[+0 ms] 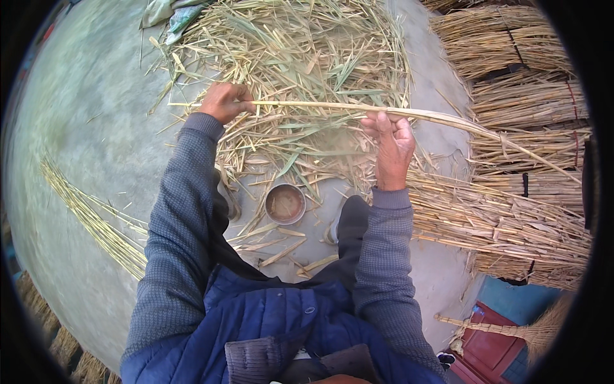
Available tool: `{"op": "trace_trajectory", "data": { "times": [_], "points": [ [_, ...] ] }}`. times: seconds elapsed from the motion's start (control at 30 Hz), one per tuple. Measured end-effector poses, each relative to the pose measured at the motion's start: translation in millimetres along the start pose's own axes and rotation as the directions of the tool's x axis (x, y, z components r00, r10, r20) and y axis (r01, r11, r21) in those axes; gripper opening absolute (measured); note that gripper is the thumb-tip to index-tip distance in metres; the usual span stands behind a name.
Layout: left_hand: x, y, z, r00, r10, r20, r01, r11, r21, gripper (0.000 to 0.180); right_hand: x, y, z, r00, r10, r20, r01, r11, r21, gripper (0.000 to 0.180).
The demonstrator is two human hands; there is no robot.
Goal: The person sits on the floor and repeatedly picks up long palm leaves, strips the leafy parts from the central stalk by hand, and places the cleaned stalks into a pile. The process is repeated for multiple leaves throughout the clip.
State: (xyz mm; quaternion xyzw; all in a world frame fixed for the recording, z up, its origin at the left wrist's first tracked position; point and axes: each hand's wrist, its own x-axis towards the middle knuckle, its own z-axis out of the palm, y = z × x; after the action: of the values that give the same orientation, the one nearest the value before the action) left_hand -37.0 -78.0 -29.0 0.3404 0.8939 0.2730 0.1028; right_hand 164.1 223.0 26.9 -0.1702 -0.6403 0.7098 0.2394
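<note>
Fingers of the left hand [224, 101] clamped one end of a long pale dry reed stalk [332, 107]. The right hand [391, 144] pinched its middle, apparently between thumb and fingertips, above a small round metal bowl [285, 203].

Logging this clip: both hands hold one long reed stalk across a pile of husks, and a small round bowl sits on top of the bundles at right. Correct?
Not quite. In the head view the left hand and right hand do hold the reed stalk, but the bowl sits on the ground between the person's feet, not on the bundles.
</note>
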Motion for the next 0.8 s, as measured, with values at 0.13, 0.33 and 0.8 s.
{"op": "trace_trajectory", "data": {
  "times": [0.13,0.33,0.8],
  "points": [
    [-6,-1,-5,0.997,-0.024,0.077,0.015,0.993,0.118,0.028,5,-6,-11,1.000,0.000,-0.008,0.000,1.000,0.030,0.028],
    [3,94,31,0.978,0.200,-0.067,-0.209,0.887,-0.411,0.033,-6,3,17,0.991,0.036,0.129,-0.038,0.999,0.015,0.023],
    [2,93,33,0.994,0.105,-0.040,-0.109,0.810,-0.576,0.030,-8,15,18,0.990,0.119,0.076,-0.129,0.980,0.152,0.022]
  ]
}}
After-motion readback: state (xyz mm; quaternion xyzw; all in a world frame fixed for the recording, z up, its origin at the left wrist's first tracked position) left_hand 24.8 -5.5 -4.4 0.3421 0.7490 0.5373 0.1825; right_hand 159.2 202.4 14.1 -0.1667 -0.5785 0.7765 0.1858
